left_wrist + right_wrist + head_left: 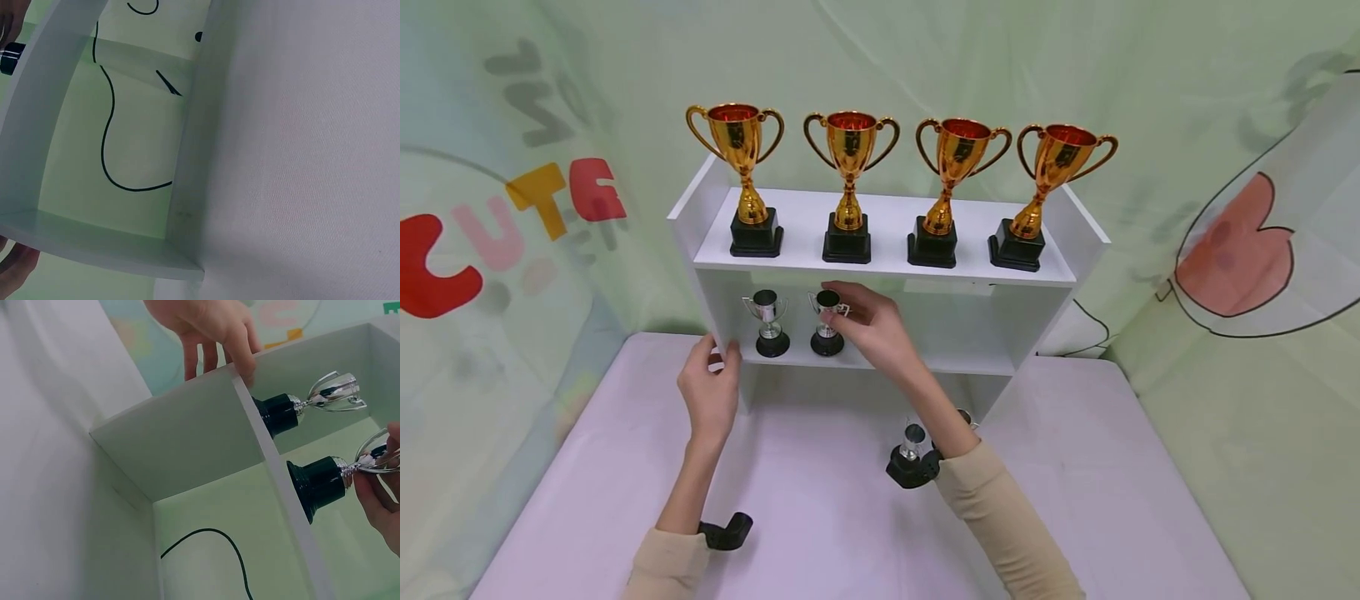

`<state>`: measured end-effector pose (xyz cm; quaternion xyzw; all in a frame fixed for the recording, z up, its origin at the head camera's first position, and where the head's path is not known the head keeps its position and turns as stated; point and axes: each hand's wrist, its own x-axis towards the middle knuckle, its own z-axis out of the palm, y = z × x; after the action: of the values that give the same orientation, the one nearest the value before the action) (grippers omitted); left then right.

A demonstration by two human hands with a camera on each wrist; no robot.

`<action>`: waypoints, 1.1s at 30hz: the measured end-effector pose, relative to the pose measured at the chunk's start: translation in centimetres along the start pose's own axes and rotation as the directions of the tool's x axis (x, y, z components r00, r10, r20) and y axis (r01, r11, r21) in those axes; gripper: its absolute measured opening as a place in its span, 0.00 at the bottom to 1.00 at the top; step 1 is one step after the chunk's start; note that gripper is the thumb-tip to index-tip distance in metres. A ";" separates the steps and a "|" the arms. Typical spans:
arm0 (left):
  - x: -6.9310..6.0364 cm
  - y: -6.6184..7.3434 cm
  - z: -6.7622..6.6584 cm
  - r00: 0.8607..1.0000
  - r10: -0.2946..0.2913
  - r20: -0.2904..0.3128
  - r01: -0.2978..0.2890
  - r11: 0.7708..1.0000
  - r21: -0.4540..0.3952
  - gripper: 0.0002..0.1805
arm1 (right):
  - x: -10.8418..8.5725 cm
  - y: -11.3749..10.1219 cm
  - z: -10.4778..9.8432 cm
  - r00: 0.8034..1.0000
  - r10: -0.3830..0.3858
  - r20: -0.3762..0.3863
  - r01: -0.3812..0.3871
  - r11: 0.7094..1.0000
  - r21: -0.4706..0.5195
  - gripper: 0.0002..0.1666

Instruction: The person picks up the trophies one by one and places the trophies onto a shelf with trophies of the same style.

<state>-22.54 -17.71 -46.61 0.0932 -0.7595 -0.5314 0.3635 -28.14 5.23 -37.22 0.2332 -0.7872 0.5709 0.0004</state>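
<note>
Four gold trophies are standing in a row on the top board of the white shelf, overhanging the level below. Two spare silver cups are standing on the tabletop, the right forearm partly hiding them. Beside the leftmost cup, on the middle board, the right hand is reaching in and pinching the second cup between thumb and fingers. The left hand is gripping the shelf's left side panel.

Booth-like setting: printed fabric walls, cloth-covered table.
</note>
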 end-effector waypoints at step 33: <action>0.0 0.1 -0.1 1.000 -0.020 0.012 0.020 1.000 0.009 0.15 | -1.1 1.5 -1.4 0.999 -0.017 -0.032 0.019 0.998 0.059 0.28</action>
<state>-22.45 -17.77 -46.54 0.0993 -0.7630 -0.5323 0.3531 -28.02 7.23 -38.36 0.2309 -0.7678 0.5975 0.0111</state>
